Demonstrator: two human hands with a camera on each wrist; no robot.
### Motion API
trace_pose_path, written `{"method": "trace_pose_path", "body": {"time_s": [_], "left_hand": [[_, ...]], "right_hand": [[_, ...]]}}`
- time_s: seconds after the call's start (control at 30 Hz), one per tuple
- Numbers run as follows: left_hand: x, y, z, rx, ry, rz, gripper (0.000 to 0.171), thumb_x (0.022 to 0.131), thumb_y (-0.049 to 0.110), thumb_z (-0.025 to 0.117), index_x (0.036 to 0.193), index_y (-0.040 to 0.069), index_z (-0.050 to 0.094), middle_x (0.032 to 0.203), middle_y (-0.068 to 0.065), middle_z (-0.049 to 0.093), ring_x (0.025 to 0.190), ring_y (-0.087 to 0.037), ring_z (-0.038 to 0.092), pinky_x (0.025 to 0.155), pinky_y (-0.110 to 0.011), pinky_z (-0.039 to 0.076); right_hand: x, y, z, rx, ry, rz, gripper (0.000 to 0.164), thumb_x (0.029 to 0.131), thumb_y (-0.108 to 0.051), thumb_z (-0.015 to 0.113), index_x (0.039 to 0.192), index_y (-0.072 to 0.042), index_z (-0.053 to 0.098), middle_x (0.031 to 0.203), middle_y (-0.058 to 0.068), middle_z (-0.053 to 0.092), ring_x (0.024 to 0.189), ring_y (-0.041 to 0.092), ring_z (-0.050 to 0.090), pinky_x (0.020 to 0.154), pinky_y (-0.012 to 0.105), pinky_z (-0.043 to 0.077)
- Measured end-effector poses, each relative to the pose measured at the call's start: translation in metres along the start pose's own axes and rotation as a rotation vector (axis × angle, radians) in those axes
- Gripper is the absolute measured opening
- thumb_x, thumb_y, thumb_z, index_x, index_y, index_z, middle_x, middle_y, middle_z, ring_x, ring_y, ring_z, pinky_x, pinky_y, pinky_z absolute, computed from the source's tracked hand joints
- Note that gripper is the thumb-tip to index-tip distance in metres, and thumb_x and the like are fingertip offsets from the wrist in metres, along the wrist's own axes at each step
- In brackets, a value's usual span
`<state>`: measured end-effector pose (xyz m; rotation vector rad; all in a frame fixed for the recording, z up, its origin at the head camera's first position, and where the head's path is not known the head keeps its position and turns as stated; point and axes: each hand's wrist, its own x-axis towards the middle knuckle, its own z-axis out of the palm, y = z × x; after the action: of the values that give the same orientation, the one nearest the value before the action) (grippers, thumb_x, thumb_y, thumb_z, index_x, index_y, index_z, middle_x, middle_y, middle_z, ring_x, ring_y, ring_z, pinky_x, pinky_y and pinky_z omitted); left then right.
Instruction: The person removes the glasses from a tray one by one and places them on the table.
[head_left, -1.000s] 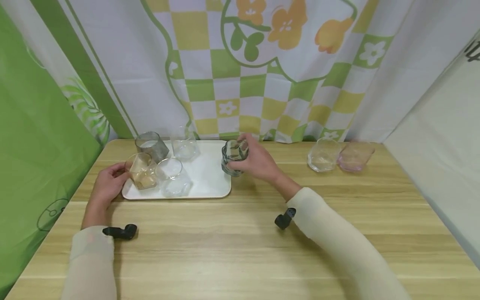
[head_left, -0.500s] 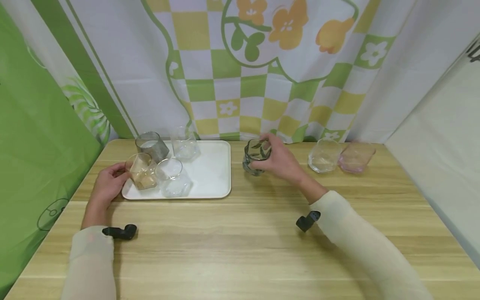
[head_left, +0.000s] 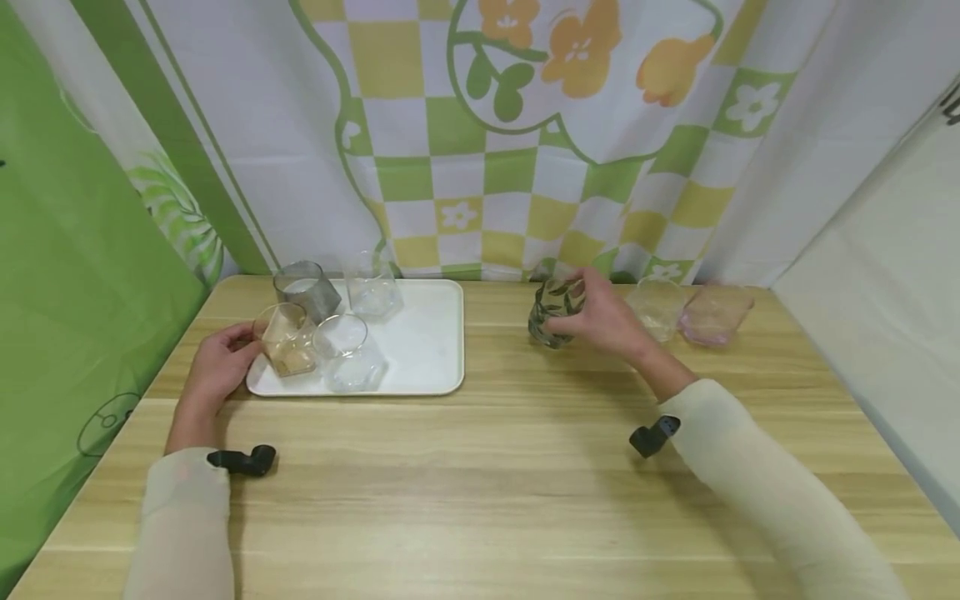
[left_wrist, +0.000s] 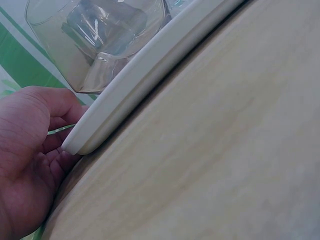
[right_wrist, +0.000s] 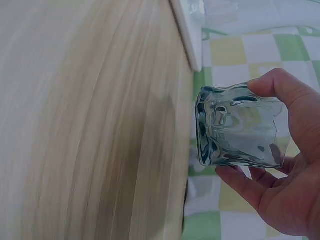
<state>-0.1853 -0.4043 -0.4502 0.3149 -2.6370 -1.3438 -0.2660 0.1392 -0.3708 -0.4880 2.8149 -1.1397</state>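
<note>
My right hand (head_left: 603,318) grips a wavy grey-green drinking glass (right_wrist: 240,127), thumb on one side and fingers on the other. In the right wrist view the glass is held above the wooden tabletop. At the left end of a white tray (head_left: 420,342), my left hand (head_left: 217,362) holds the corner, its fingers at the rim in the left wrist view. An amber glass (head_left: 292,354) stands on the tray right beside that hand. Sharing the tray are a smoky grey glass (head_left: 309,293) and two clear glasses, one in front (head_left: 352,367) and one behind (head_left: 373,292).
Right of the held glass, a clear tumbler (head_left: 656,312) stands partly behind my right hand. Touching distance from it is a pinkish glass (head_left: 716,317). A patterned curtain (head_left: 495,175) hangs along the table's back edge, and a green cloth (head_left: 82,275) hangs at left.
My right hand has carried the grey-green glass rightward, from the tray's right edge toward the clear and pinkish glasses. The left hand stays at the tray's corner.
</note>
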Motion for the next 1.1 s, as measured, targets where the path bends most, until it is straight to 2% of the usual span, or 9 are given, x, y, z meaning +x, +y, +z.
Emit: {"method": "trace_pose_path", "body": {"time_s": [0.43,0.6,0.8,1.1], "left_hand": [[0.001,0.001,0.0,0.002,-0.006,0.0,0.045,0.103,0.016,0.058,0.142,-0.008,0.055,0.128,-0.025,0.059,0.099,-0.001,0.05,0.087,-0.018,0.041],[0.0,-0.001,0.0,-0.002,-0.005,0.0,0.044,0.104,0.016,0.058,0.142,-0.006,0.056,0.127,-0.024,0.059,0.1,-0.005,0.051,0.086,-0.018,0.04],[-0.001,-0.001,0.0,-0.02,-0.003,0.001,0.044,0.103,0.013,0.058,0.141,-0.008,0.056,0.126,-0.025,0.058,0.097,-0.001,0.05,0.085,-0.015,0.04],[0.001,-0.002,0.0,-0.012,0.002,0.012,0.042,0.103,0.012,0.059,0.139,-0.009,0.057,0.123,-0.025,0.06,0.094,0.0,0.051,0.083,-0.016,0.041]], "right_hand": [[0.003,0.02,-0.025,-0.038,-0.026,0.037,0.081,0.084,-0.026,0.085,0.143,0.007,0.042,0.13,0.027,0.05,0.115,0.043,0.053,0.094,0.054,0.048],[0.002,0.023,-0.028,-0.05,-0.051,0.056,0.081,0.084,-0.026,0.085,0.143,0.005,0.04,0.133,0.029,0.05,0.117,0.046,0.053,0.094,0.056,0.048],[0.003,0.021,-0.029,-0.064,-0.067,0.081,0.084,0.085,-0.028,0.084,0.147,0.004,0.036,0.136,0.031,0.047,0.116,0.046,0.054,0.094,0.057,0.048],[0.007,0.025,-0.03,-0.073,-0.08,0.086,0.084,0.085,-0.021,0.083,0.149,0.006,0.036,0.136,0.032,0.05,0.111,0.045,0.058,0.094,0.054,0.05]]}}
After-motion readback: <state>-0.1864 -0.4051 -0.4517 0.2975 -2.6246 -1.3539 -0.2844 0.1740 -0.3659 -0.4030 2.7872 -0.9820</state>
